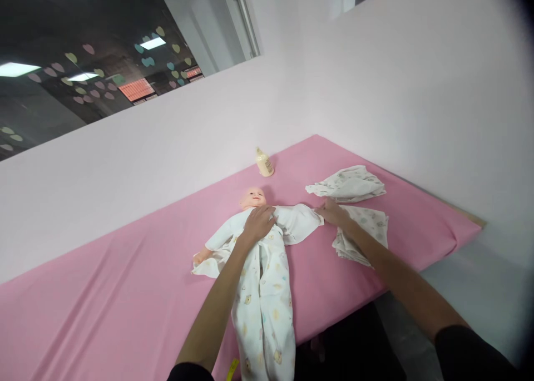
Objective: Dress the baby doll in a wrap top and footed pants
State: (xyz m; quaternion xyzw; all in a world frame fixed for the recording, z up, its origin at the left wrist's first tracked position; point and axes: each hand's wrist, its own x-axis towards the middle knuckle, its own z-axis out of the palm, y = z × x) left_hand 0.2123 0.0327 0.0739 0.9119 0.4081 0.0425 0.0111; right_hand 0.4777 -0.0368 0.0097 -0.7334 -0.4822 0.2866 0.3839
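A baby doll (253, 197) lies on its back, in a white top with long sleeves and patterned white pants (273, 292). My left hand (259, 223) rests on its upper chest just below the chin, fingers laid over the cloth. On the right, my right hand (334, 212) is closed at the cuff end of the outstretched white sleeve (298, 219); the fingertips are partly hidden. The doll's other hand (202, 257) shows at the end of the left sleeve. Beside my right wrist lies a folded patterned white cloth (367, 225).
Another crumpled patterned white garment (350, 183) lies farther back. A cream pump bottle (265, 163) stands near the wall behind the doll. Pink sheeting (125, 292) covers the table, with white walls (396, 92) along the back and right. Something yellow (232, 369) is at the front edge.
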